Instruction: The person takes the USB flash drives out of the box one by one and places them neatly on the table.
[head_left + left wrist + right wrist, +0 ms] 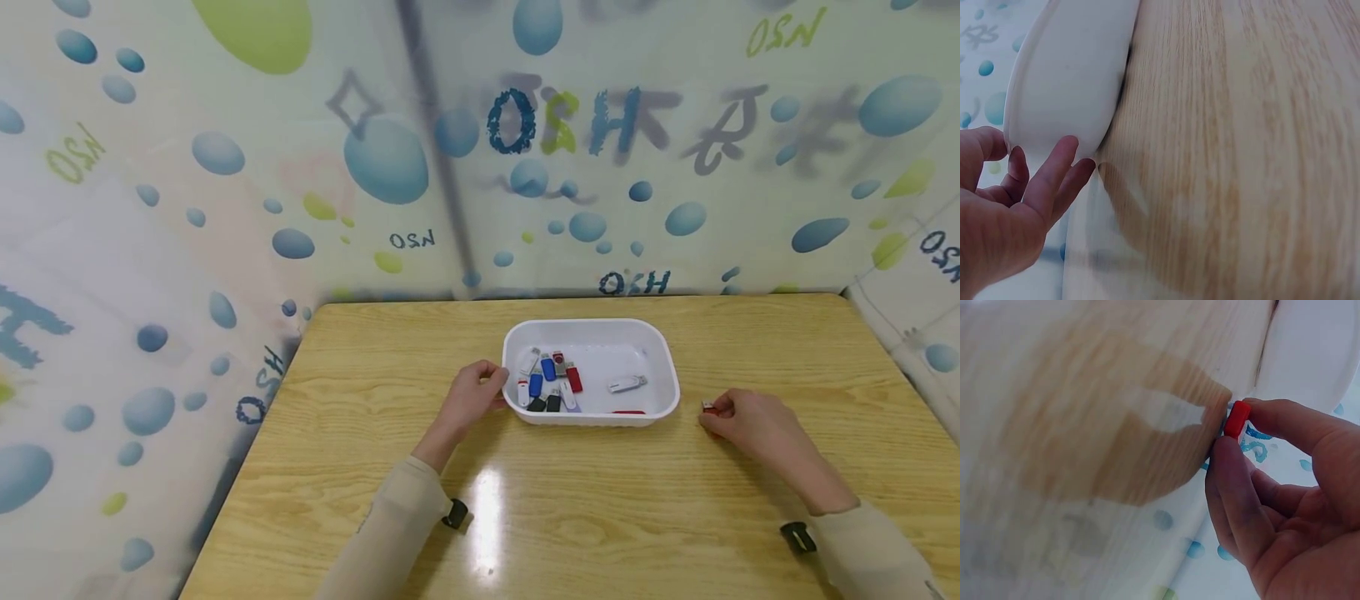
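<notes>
Reaching wide apart, left grip (471, 392) pinching white tray (588, 420), right grip (759, 427) nearly closed, pinching red USB stick (1237, 420)

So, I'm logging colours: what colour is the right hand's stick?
The stick body is red, clearest in the right wrist view.

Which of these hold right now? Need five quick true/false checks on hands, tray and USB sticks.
1. The right hand pinches a red stick. True.
2. The left hand holds a blue stick. False: it grips the white tray by its rim.
3. In the head view, most sticks in the tray lie toward its left end. True.
4. The tray stands on a black table. False: the tabletop is light brown, wood-grained.
5. One white stick lies in the tray, apart from the cluster. True.
</notes>
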A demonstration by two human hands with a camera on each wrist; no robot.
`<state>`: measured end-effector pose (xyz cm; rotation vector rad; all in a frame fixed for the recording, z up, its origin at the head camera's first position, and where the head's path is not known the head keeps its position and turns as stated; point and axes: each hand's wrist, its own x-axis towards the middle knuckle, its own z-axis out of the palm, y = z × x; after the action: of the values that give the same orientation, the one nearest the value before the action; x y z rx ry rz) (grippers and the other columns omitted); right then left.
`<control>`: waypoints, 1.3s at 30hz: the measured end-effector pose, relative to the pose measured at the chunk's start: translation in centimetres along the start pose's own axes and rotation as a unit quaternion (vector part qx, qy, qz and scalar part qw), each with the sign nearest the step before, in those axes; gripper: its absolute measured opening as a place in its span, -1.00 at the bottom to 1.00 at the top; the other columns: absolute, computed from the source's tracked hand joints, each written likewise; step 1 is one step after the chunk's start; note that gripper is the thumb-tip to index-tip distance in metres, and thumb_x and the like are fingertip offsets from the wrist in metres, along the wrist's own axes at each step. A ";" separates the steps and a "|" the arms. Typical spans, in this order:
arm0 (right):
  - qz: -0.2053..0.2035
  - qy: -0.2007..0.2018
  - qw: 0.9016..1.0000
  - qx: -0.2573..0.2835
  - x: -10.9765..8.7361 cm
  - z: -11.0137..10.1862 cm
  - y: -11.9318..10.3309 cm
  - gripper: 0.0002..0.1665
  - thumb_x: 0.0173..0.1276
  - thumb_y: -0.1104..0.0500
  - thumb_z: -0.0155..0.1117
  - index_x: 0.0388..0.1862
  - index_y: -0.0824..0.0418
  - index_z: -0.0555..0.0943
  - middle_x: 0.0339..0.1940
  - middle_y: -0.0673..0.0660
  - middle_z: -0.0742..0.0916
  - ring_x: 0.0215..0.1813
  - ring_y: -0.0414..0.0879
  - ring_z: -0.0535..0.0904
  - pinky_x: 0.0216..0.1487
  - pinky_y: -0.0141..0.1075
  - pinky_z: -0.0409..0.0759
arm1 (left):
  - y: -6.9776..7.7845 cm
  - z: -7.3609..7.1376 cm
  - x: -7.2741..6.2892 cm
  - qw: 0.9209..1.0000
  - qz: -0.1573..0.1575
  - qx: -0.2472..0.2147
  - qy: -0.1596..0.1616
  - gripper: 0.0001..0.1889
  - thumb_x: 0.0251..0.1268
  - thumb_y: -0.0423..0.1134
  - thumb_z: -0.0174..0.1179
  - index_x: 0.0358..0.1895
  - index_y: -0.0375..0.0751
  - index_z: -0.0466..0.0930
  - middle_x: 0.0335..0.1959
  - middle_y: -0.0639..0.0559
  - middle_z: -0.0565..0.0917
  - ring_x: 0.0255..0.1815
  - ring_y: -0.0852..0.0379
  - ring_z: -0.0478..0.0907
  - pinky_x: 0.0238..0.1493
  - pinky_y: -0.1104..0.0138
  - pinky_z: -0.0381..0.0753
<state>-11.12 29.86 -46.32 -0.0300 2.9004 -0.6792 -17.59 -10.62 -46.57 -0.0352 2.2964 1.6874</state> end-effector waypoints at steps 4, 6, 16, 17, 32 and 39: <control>-0.001 -0.001 1.000 -0.001 -0.1 -0.1 0.0 -0.68 0.33 0.03 0.43 -0.32 0.31 0.72 -0.42 0.05 0.75 -0.38 -0.09 0.58 -0.39 -0.15 0.57 | 0.1 0.0 0.0 1.000 0.004 -0.005 -0.004 -0.72 0.61 -0.20 0.11 -0.02 -0.44 0.58 0.00 -0.25 0.62 -0.10 -0.05 0.70 -0.05 0.18 0.82; -0.002 0.000 1.000 0.000 -0.1 -0.1 0.0 -0.68 0.33 0.03 0.43 -0.32 0.30 0.72 -0.42 0.04 0.75 -0.38 -0.10 0.58 -0.38 -0.15 0.58 | 0.1 0.1 0.0 1.000 0.002 -0.003 -0.004 -0.71 0.61 -0.19 0.11 -0.02 -0.44 0.58 0.01 -0.24 0.62 -0.09 -0.05 0.69 -0.04 0.18 0.82; 0.011 -0.022 1.000 0.002 0.0 -0.4 -0.2 -0.58 0.44 -0.04 0.31 -0.29 0.33 0.73 -0.38 0.10 0.74 -0.36 -0.04 0.58 -0.38 -0.18 0.57 | -0.1 0.1 0.1 1.000 0.000 -0.001 -0.002 -0.73 0.59 -0.19 0.11 -0.04 -0.41 0.58 0.00 -0.22 0.62 -0.11 -0.02 0.69 -0.06 0.21 0.82; 0.013 -0.024 1.000 0.002 -0.1 -0.4 -0.2 -0.57 0.46 -0.05 0.28 -0.28 0.34 0.73 -0.38 0.11 0.74 -0.35 -0.03 0.57 -0.39 -0.19 0.57 | -0.1 0.1 0.1 1.000 0.001 -0.003 -0.002 -0.73 0.59 -0.20 0.11 -0.05 -0.42 0.58 0.00 -0.22 0.62 -0.11 -0.02 0.69 -0.06 0.20 0.82; 0.001 0.086 0.996 0.020 -1.3 -1.9 -1.6 -0.42 0.53 -0.07 0.22 0.09 0.47 0.61 -0.19 0.31 0.74 -0.21 0.21 0.69 -0.39 -0.09 0.70 | 0.0 0.1 0.0 1.000 -0.004 -0.014 -0.002 -0.71 0.62 -0.20 0.10 0.00 -0.44 0.58 0.01 -0.24 0.62 -0.09 -0.05 0.70 -0.03 0.18 0.81; -0.035 0.147 0.988 0.025 -1.4 -2.6 -3.3 -0.50 0.51 -0.01 0.28 0.12 0.40 0.63 -0.11 0.33 0.75 -0.16 0.21 0.69 -0.29 0.03 0.72 | 0.0 0.1 -0.1 1.000 0.003 -0.019 -0.004 -0.70 0.61 -0.20 0.10 0.00 -0.46 0.57 0.01 -0.26 0.61 -0.08 -0.07 0.70 -0.03 0.17 0.81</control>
<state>-10.19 28.18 -42.32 -0.0269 3.1747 -0.8334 -17.51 -10.54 -46.57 -0.0292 2.2620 1.7310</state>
